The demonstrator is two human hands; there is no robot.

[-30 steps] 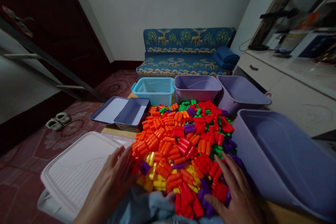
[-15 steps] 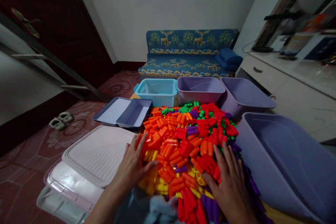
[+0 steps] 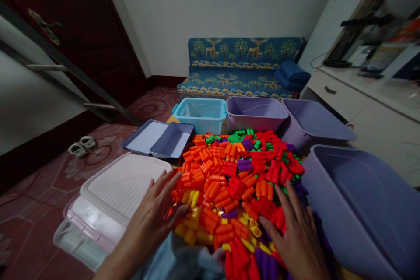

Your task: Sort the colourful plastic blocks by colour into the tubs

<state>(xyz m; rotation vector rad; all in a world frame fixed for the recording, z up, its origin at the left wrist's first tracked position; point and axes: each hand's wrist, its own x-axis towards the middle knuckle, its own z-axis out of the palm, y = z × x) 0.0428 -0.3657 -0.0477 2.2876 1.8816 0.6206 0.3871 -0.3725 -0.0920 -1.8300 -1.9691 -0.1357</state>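
While spreading the left grip (image 3: 160,205) wide over the near-left edge of the heap of plastic blocks (image 3: 226,175), rests the right grip (image 3: 297,227), likewise wide, on the near-right side. Cannot tell whether pinching any block under either set of fingertips. Has mostly orange, red and yellow blocks between both grips, green ones farther beyond, and purple ones beside the right grip. Has a pale lid (image 3: 126,183) just left of the left grip, and an open flat case (image 3: 173,140) beyond. Lines up a light-blue tub (image 3: 200,116), a middle purple tub (image 3: 256,118) and a corner purple tub (image 3: 311,124) beyond both grips, plus a large purple tub (image 3: 357,214) right of the right grip.
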